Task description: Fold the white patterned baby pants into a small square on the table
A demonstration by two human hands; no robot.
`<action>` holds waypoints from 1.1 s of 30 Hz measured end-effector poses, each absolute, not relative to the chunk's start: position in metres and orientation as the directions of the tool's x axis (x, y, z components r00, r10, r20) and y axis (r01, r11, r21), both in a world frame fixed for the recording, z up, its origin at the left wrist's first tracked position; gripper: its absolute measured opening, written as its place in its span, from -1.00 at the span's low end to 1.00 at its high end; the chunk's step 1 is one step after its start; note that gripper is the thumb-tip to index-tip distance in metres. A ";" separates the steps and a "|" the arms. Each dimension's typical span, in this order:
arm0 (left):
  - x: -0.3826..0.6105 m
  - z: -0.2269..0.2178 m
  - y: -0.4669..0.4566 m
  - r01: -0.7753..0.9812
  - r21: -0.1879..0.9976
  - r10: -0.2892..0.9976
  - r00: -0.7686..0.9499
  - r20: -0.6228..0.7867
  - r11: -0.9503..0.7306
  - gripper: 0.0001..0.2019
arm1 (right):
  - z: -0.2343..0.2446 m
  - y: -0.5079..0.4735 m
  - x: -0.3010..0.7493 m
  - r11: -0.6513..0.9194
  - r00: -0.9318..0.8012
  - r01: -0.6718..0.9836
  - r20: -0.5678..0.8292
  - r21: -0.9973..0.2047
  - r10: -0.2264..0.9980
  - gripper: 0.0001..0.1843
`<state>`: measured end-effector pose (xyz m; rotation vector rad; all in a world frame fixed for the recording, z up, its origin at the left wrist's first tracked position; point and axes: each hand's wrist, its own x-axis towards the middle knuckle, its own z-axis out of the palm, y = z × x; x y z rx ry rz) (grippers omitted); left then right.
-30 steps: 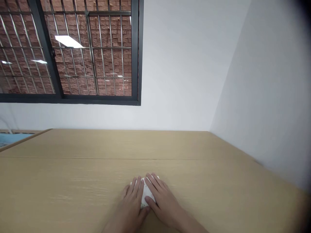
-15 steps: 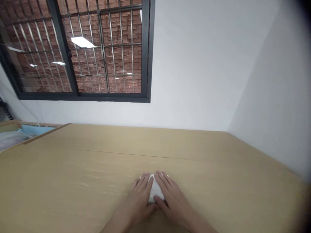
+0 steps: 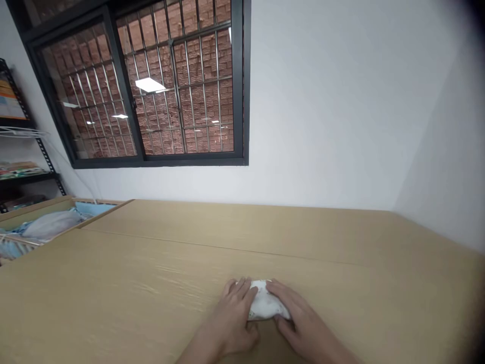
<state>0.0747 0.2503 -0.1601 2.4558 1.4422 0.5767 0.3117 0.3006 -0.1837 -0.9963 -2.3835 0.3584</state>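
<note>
A small white bundle (image 3: 264, 303) with faint specks, which looks like folded cloth, lies on the wooden tabletop (image 3: 125, 273) near the bottom of the view. My left hand (image 3: 237, 313) presses on its left side, fingers together over the top and thumb near the front edge. On the right side, my right hand (image 3: 297, 313) grips the bundle, with its fingers on top and its thumb at the near edge. Both hands cover the bundle's ends, so its full shape is hidden.
A wooden bin (image 3: 32, 210) holding light blue and white fabric adjoins the table at the left. Behind it stands a black shelf rack (image 3: 28, 177). A white wall (image 3: 322, 111) and a barred window (image 3: 182, 91) rise behind the table.
The view has swung left, bringing the shelf rack into sight. My hands are farther apart, and more of the white bundle shows between them.
</note>
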 end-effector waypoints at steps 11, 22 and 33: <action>0.082 -0.144 0.246 0.745 0.382 0.790 0.309 0.529 -0.547 -0.66 | -0.180 0.297 0.317 0.671 -0.408 0.558 0.544 -0.487 0.734 -0.45; 0.091 -0.149 0.249 0.403 0.860 0.948 0.066 0.312 -0.311 -0.77 | -0.169 0.298 0.308 0.495 -0.139 0.203 0.476 -0.845 0.868 -0.44; 0.086 -0.145 0.236 0.634 0.733 0.945 0.326 0.037 -0.247 -0.44 | -0.173 0.310 0.309 0.452 -0.069 0.440 0.472 -0.776 0.879 -0.61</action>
